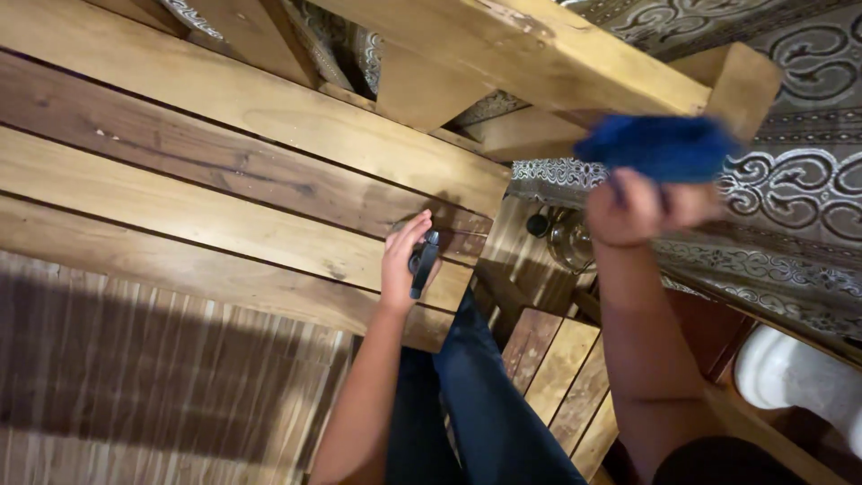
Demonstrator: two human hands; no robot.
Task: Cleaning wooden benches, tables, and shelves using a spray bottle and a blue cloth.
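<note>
My left hand (401, 260) rests on the edge of a wooden slatted tabletop (206, 180) and grips a small dark object (424, 262), slim and black; what it is cannot be told. My right hand (639, 208) is raised to the right, clutching a bunched blue cloth (660, 146) against the underside of a pale wooden beam (557, 54). The cloth is blurred. My dark trouser leg (489, 404) shows below, between the two arms.
A wooden stool or low slatted seat (561, 377) stands under my right arm. A glass jar with a dark lid (561, 235) sits lower down. Patterned grey carpet (799, 189) covers the right side. A white rounded object (795, 377) lies at the lower right.
</note>
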